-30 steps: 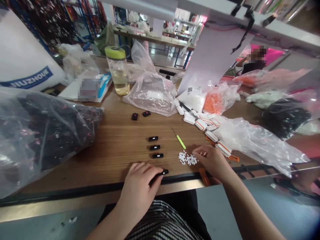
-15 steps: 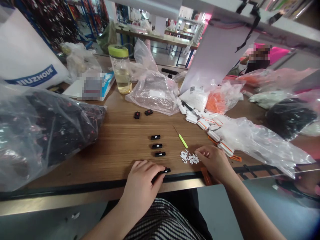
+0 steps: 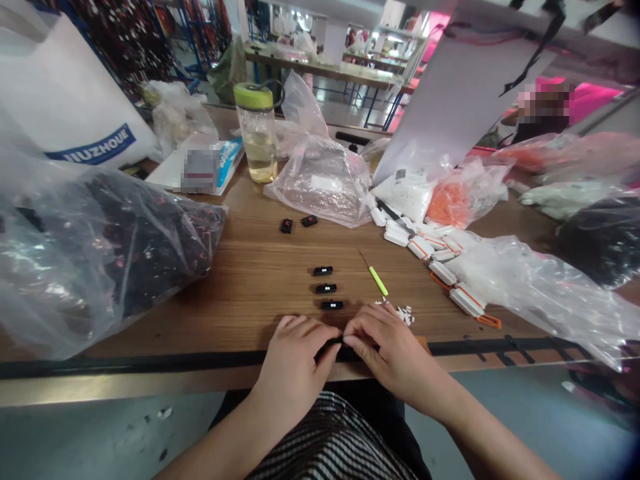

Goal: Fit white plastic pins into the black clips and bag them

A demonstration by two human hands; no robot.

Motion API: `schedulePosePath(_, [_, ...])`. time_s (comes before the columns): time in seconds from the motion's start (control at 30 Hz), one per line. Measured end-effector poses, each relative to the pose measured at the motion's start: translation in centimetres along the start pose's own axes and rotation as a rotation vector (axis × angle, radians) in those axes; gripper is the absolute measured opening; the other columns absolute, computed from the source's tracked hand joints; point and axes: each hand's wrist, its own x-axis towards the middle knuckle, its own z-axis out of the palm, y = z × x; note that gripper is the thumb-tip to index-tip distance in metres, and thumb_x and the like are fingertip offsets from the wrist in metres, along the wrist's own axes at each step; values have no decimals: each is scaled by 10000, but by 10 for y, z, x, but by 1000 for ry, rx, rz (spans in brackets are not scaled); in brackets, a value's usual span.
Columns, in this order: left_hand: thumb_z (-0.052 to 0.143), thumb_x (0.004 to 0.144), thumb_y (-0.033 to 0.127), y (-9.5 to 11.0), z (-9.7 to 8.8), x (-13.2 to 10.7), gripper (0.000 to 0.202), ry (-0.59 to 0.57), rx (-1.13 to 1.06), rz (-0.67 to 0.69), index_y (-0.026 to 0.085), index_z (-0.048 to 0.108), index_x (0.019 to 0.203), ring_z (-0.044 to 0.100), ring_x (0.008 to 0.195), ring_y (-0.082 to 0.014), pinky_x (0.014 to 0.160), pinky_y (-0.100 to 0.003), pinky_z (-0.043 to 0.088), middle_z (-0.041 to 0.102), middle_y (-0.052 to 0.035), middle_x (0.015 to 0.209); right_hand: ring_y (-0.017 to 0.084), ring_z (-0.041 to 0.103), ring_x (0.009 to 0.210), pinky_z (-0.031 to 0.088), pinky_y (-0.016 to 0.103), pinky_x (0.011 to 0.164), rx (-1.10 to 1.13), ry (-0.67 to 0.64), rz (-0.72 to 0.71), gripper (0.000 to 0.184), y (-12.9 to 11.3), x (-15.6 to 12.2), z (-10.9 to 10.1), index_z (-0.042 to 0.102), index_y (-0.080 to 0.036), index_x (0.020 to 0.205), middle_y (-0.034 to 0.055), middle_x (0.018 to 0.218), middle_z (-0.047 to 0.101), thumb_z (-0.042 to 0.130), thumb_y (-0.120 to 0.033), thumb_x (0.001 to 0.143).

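Note:
At the table's front edge my left hand (image 3: 299,357) pinches a small black plastic connector (image 3: 335,341) between thumb and fingers. My right hand (image 3: 387,340) meets it at the connector's right end, thumb and fingertips closed; whatever they hold is too small or hidden. Just beyond, three like black connectors (image 3: 327,289), each showing white dots, lie in a column. Small white plastic pieces (image 3: 406,315) are heaped behind my right hand, which partly covers them. A thin pick with a yellow-green handle (image 3: 379,281) lies past the heap.
Two black parts with red marks (image 3: 287,226) lie farther back. A large bag of black parts (image 3: 150,233) fills the left. A lidded bottle (image 3: 256,137) and a clear bag (image 3: 325,190) stand behind. White-and-orange parts (image 3: 420,249) and plastic bags (image 3: 530,287) occupy the right.
My right hand has moved left from the white pieces to the connector in my left hand. The left hand keeps its hold. The whole view has shifted slightly.

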Motion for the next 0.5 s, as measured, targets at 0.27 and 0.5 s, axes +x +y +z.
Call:
schedulePosePath(0.27, [701,841,136,2,-1,1,103,-17,26,-41,206,627,861,566,748,-202,767,-383,396,660,15,774,179,546,795,333,341,785,-205,-82,-24,158,-2,6,3,622,-179,815,21,818,636,555,-187,958])
schedulePosePath(0.5, [704,826,123,3,-1,2,113,-32,24,-56,199,624,847,564,747,-203,767,-388,402,657,12,769,192,530,759,326,350,757,-358,-45,-97,202,-2,6,10,641,-170,796,37,782,634,535,-196,966])
